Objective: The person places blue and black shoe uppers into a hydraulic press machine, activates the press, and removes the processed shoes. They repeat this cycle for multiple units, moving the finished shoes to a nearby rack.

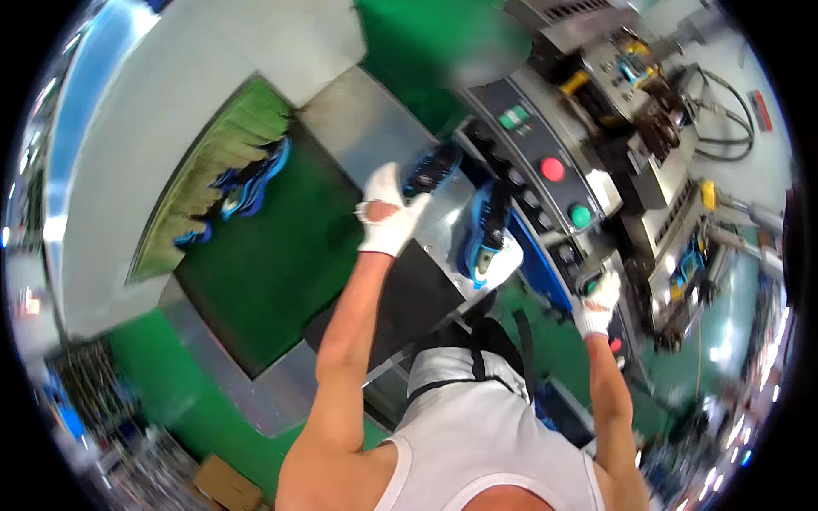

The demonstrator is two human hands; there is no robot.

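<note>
Two dark shoes with blue edging were the thing to watch in the head view, both over on the metal shelf (443, 243), between the belt (256, 281) on the left and the panel (532, 128) on the right! The far shoe (432, 169) lay right beside the left hand (389, 213), whose gloved thumb stood well apart from the fingers; nothing showed firmly gripped there, though whether the thumb touched the shoe's edge I couldn't tell. The near shoe (487, 230) sat at an angle, free of either hand.

Over to the right, and there was the right hand (599, 302), gloved as well, at the panel's near end! Its fingers looked partly bent, but how far they closed, or on what, I couldn't make out.

Now, the handling: these looked light, one-hand stuff, with soft, giving uppers and a firmer base, hardly fragile. The heel or the sides low down seemed the sound place to take hold; a squeeze at the collar would probably have dented it. Glove cloth ought to have gripped well enough, while the smooth shelf might have let a shoe slide under a careless nudge.
</note>
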